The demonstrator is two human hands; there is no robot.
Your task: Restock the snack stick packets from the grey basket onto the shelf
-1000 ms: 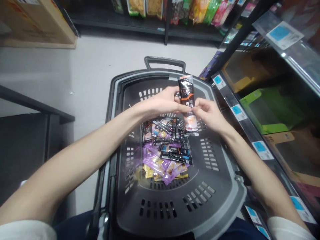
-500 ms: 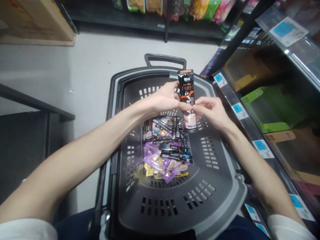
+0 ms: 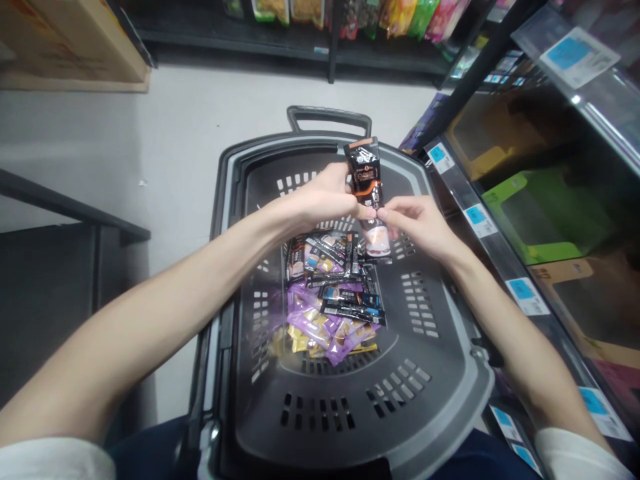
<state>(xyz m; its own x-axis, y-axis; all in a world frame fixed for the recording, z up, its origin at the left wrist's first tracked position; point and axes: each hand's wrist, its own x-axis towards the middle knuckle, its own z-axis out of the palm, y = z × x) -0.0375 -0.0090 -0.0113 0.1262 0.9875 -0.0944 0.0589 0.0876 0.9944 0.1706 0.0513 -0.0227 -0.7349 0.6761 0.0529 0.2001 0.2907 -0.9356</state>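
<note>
Head view: the left hand (image 3: pixel 325 200) and right hand (image 3: pixel 423 227) both pinch one black packet (image 3: pixel 364 175) at its middle, thumbs and fingertips closed on it. They hold it upright (slightly tilted) above the far end of a dark plastic basket (image 3: pixel 450 393). A pile of packets (image 3: pixel 327 303), black and purple, lies on the basket's bottom. A shelf (image 3: pixel 500 259) with blue price tags (image 3: pixel 477 220) runs along the right.

A shop aisle; price-tagged shelving (image 3: pixel 525 293) at three o'clock; hanging snack packets (image 3: pixel 400 17) at twelve; a shopping basket (image 3: pixel 440 413) at centre.
</note>
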